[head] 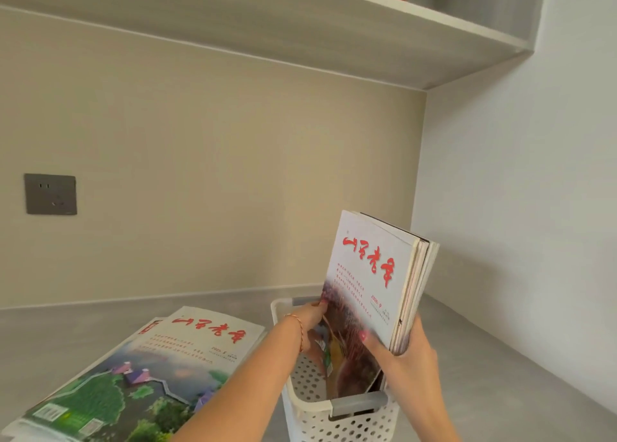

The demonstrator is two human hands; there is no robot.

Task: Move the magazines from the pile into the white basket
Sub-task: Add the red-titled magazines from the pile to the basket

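Note:
Several magazines [374,274] with red script on white covers stand upright, their lower ends inside the white perforated basket [314,411]. My right hand [405,351] grips them from the right side near the bottom. My left hand [312,321], a thin bracelet on its wrist, holds the left edge of the front cover just above the basket rim. The pile of magazines [133,375] lies flat on the grey counter to the left of the basket; its top cover shows a green landscape.
The grey counter [484,375] runs into a corner with a beige back wall and a white right wall. A grey wall socket [50,194] sits at the left. A shelf [367,41] hangs overhead with red berries on it.

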